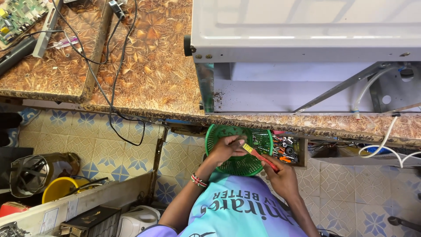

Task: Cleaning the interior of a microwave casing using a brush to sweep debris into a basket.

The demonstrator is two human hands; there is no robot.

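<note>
Two hands work over one round green basket [245, 164]. The right hand [280, 175] is clamped round the red handle of a single small brush [258, 156]. The brush slants up and away to the left, its yellow-banded head meeting the left hand [226, 149], whose fingers curl closed against the basket's mesh. Beyond, an open drawer of small parts [285, 149] sits under the patterned worktop [153, 74], where one white appliance casing [307, 52] rests.
</note>
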